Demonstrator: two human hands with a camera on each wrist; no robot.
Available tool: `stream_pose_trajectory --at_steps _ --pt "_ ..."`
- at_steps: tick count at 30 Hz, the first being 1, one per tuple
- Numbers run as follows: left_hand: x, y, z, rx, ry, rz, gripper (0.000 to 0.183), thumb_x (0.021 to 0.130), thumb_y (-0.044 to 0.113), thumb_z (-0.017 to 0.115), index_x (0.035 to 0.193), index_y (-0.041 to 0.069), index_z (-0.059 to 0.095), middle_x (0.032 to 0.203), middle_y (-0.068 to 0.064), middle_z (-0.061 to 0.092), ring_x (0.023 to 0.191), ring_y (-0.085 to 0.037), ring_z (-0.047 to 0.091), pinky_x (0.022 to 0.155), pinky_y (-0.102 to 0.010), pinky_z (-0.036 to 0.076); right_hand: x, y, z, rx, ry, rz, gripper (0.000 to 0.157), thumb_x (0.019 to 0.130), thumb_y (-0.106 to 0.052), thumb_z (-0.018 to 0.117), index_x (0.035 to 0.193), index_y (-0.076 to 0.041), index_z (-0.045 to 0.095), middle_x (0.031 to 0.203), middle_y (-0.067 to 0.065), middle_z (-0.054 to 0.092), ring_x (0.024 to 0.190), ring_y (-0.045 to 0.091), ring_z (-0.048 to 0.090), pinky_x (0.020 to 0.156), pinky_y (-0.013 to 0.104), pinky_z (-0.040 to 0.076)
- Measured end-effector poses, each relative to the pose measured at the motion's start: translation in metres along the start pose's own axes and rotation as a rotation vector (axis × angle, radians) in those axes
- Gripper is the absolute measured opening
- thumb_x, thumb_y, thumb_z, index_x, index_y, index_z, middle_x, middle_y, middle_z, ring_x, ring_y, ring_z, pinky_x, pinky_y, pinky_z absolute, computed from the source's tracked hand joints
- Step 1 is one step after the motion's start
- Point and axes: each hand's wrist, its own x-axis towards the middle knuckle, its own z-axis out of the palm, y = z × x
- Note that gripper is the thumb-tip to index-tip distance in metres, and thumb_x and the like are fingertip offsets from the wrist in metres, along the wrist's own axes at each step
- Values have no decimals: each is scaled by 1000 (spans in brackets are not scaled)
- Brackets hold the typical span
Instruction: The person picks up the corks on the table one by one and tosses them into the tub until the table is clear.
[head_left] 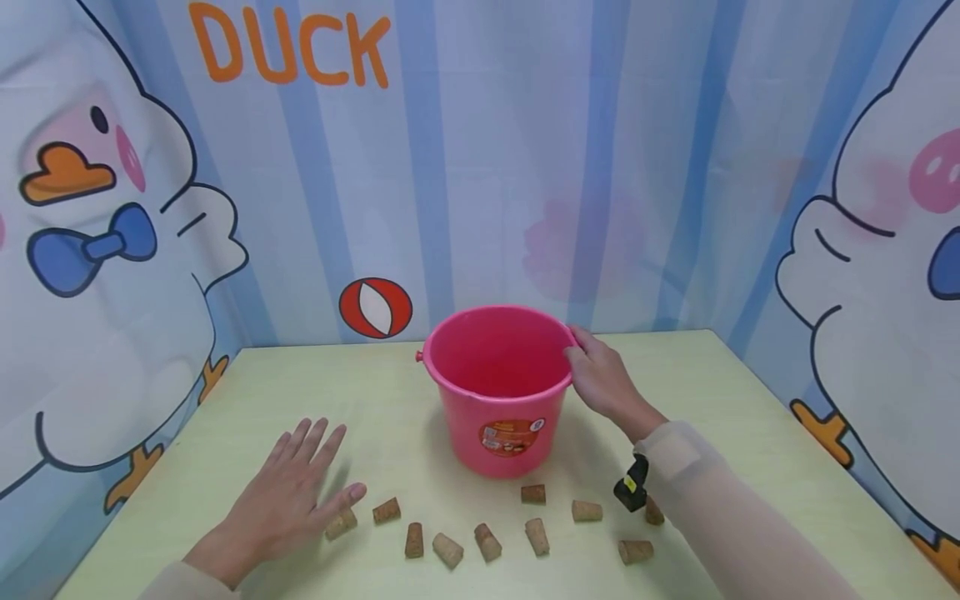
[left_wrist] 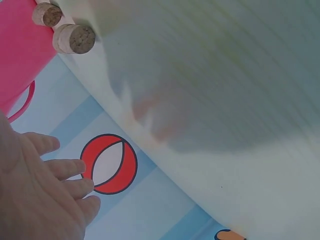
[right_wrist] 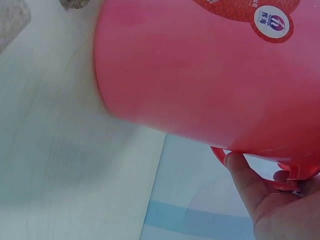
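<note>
A pink bucket (head_left: pixel 467 423) with an orange label (head_left: pixel 513 437) stands upright toward the back of the table, its inside facing up. My right hand (head_left: pixel 607 382) grips it at the right side of the rim; in the right wrist view, the fingers are around the red-looking handle (right_wrist: pixel 218 154) beside the bucket wall. My left hand (head_left: pixel 288 493) is held palm down, fingers straight and holding nothing. A light cork (head_left: pixel 341 524) lies partly hidden by its thumb, and a browner cork (head_left: pixel 387 510) sits just to the right.
Several more corks (head_left: pixel 447 551) are scattered along the front of the pale table (head_left: pixel 360 400); one (head_left: pixel 654 511) is partly covered by the right sleeve. A duck-print curtain (head_left: pixel 495 167) closes off the back and sides. A black strap device (head_left: pixel 632 485) is on the right wrist.
</note>
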Motion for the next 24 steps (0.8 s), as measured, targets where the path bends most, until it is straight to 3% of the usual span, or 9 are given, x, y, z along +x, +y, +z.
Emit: stream_pose_trajectory --at_steps 18,24 --pt "-2 5 -4 -50 -34 14 88 97 68 50 154 1 44 157 -26 41 147 -49 31 119 -66 22 3 3 1 3 -16 -18 56 107 -26 36 160 -8 34 141 17 57 121 36 57 101 53 51" --pt "-4 8 -5 -58 -54 5 88 97 69 50 152 1 46 154 -25 45 145 -47 36 119 -63 27 4 3 0 2 -22 -36 52 107 -25 35 157 -10 39 129 17 63 111 36 61 94 48 54"
